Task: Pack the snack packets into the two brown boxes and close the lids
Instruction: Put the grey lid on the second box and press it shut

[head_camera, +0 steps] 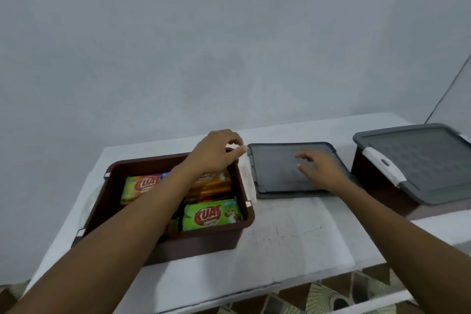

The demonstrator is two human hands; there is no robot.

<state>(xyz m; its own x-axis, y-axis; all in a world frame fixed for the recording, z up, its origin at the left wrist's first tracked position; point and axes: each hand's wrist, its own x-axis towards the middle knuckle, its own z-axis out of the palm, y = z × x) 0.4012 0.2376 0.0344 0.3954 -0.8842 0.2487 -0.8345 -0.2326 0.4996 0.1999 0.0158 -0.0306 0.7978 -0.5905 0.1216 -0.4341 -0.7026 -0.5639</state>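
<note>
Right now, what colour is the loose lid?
The lid is dark grey, seen in the head view.

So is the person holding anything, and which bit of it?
The left hand seems to pinch the grey lid at its far left corner. The right hand is spread open over the lid, gripping nothing.

This looks like a room in a home. A plain pale blue-grey painted wall [229, 33] rises behind a table covered with white cloth [293, 237]. Below the table's near edge shows a floor of brown tiles with pale fan patterns [318, 296]. Near the table's left edge stands an open brown plastic household storage box [209, 242] holding bright green and orange snack packets [211, 214].
</note>
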